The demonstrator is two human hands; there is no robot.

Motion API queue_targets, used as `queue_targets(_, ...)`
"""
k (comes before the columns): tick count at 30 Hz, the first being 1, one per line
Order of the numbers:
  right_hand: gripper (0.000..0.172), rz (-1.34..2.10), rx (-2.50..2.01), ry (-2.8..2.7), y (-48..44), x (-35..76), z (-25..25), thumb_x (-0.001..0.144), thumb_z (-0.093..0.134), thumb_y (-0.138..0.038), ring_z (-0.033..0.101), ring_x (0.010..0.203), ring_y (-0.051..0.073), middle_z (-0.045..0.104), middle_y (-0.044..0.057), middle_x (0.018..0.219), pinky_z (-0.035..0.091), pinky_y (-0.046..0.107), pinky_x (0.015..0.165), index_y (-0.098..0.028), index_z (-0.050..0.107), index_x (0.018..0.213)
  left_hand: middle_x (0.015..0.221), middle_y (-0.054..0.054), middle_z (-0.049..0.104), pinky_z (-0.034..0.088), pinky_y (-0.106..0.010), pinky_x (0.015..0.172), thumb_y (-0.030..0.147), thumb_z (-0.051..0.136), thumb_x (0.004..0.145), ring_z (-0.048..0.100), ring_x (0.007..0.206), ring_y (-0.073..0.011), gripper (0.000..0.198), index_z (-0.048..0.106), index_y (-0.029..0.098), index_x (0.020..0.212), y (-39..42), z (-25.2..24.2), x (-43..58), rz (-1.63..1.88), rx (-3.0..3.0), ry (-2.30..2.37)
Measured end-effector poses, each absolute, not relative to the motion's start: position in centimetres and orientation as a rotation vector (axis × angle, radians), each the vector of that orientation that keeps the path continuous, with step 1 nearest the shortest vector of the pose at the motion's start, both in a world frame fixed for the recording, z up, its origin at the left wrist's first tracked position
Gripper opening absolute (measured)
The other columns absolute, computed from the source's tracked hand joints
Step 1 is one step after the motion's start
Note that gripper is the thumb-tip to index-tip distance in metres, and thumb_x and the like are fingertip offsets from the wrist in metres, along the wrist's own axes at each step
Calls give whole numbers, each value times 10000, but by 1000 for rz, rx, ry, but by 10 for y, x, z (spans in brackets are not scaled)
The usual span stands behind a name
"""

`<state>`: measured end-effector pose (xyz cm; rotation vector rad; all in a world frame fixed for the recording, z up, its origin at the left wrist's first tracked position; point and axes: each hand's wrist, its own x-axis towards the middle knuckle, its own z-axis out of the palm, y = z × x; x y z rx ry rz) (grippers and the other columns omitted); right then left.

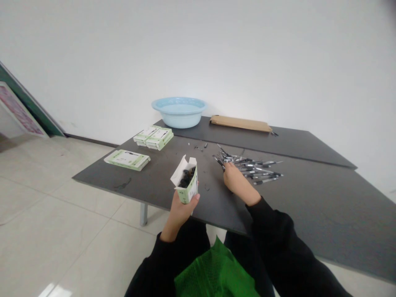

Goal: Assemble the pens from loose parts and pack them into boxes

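Observation:
My left hand (pixel 182 208) grips a white and green cardboard box (pixel 189 192), tilted upright near the table's front edge. Its top flaps stand open, and the black ends of several pens (pixel 187 177) show inside. To the right, a loose pile of black and clear pens (pixel 256 168) lies on the dark table. My right hand (pixel 236 179) reaches into the left end of this pile, its fingers curled down and together on a pen. The fingertips are partly hidden by the hand itself.
Stacked pen boxes (pixel 159 138) and another flat box (pixel 127 159) lie at the table's left. A light blue basin (pixel 181 119) stands at the back, beside a flat brown cardboard piece (pixel 239 122). Small black bits (pixel 199 147) are scattered mid-table on the dark tabletop (pixel 309 202).

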<state>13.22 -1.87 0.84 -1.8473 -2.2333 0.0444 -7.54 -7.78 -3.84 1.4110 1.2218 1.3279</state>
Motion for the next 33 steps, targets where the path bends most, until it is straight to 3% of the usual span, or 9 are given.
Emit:
queue_targets(4,282,106,-2072,-1966,-14,131,10,878,382,-59,635,987,270,651,239,1040,453,316,827,-18,548,1102,1161,-145,686,450,-438,1046,329,654,734,633,1120,-273,431,667,126,1114,-79,-38,-75,1317,1440,1199)
queue_targets(9,306,257,-2282,-1955,-4,123,-3,938,472,-277,667,995,282,681,247,1032,461,301,810,-43,605,1085,1196,-137,671,443,-419,1054,328,657,740,619,1144,-267,439,658,139,1136,-79,-37,-75,1331,1429,1202)
queue_targets(14,264,281,-2187,-1994,-12,128,-1,941,435,-253,685,919,253,701,218,955,448,284,773,-88,639,964,1197,-139,671,427,-445,1064,320,668,730,614,1148,-276,453,657,137,1145,-79,-37,-76,1303,1455,1208)
queue_targets(19,236,413,-1599,-1816,-25,136,38,967,334,-320,616,624,177,621,32,672,430,264,608,-184,511,890,1166,-144,688,460,-434,1032,318,688,711,636,1111,-279,442,672,129,1110,-80,-32,-77,1263,1434,1139)
queue_targets(22,218,574,-1338,-1663,-26,136,58,969,348,-387,564,542,144,544,-38,630,425,252,547,-215,447,879,1164,-140,691,469,-418,1026,326,685,720,636,1115,-273,440,666,128,1112,-81,-29,-77,1267,1385,1101)
queue_targets(27,205,910,-800,-1451,-34,118,77,946,457,-429,647,686,141,592,-28,784,523,307,691,-228,446,986,1179,-158,683,466,-449,1021,328,703,714,634,1115,-293,468,657,119,1130,-81,-34,-76,1273,1356,1102)
queue_targets(33,211,854,-554,-1383,-53,80,103,934,516,-435,678,822,169,664,2,829,529,370,833,-252,475,1031,1168,-146,688,472,-440,1003,317,700,727,637,1096,-290,447,673,126,1130,-76,-41,-79,1259,1413,1031)
